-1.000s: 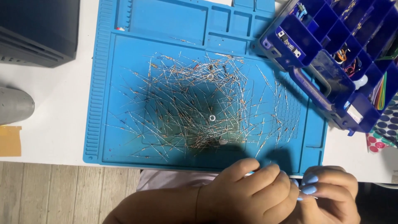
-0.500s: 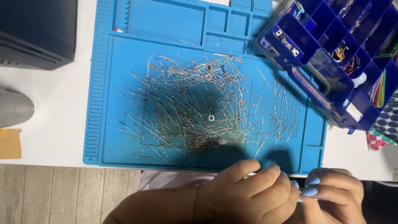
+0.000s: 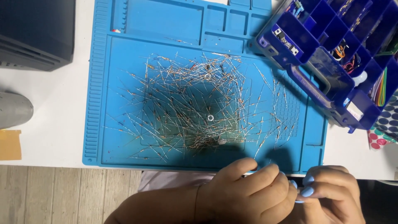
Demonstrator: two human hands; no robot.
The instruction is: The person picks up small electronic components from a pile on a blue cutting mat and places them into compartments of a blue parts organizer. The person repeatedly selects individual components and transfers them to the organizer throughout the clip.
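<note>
Nothing much moved, your left hand (image 3: 248, 191) and right hand (image 3: 331, 193) stay pressed together at the desk (image 3: 54, 112) edge, fingers pinched narrow, what they hold can't tell; heap of thin wire-leaded resistors (image 3: 199, 112) sits spread on the blue silicone work mat (image 3: 124, 25) for easy picking

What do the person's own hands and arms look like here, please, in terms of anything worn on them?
Both hands are bare, with no gloves or rings visible. The left hand and right hand have long fingernails painted pale blue. The left forearm shows no sleeve; a thin line crosses its wrist, perhaps a bracelet, though I cannot tell.
</note>
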